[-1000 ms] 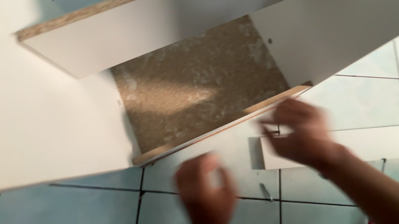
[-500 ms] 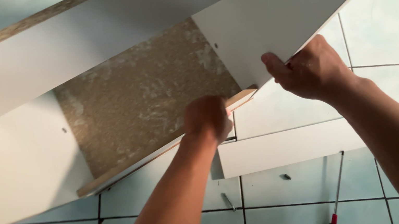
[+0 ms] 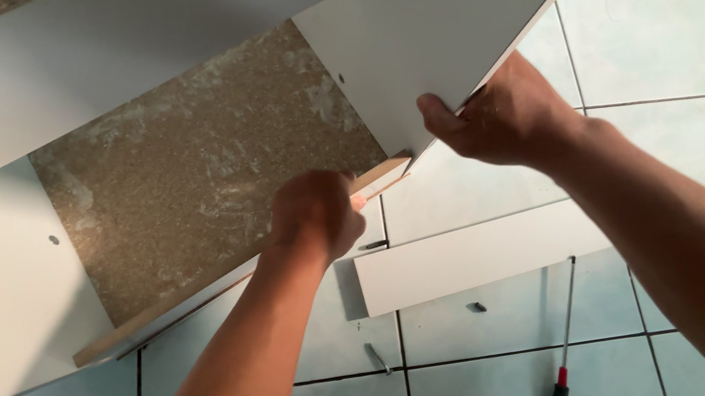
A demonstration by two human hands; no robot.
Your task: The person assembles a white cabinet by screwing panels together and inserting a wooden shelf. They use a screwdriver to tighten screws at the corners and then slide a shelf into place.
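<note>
my left hand (image 3: 315, 216): curled over the front edge of the brown back board (image 3: 208, 168), fingers pressed on it
my right hand (image 3: 503, 115): pinching the lower corner of the white side panel (image 3: 446, 12), thumb on top
floor (image 3: 670, 20): loose white strip (image 3: 482, 253), screwdriver (image 3: 562, 353), a couple of screws (image 3: 376, 358)

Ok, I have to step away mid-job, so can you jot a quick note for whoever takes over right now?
Left hand: closed on the front edge of the chipboard panel.
Right hand: grips the lower corner of the white side panel.
Both panels meet at that corner; the cabinet lies on the tiled floor.
Loose white strip, screwdriver and small screws lie below.
Done: panels held together. Left: no fastener visible at that corner yet.
</note>
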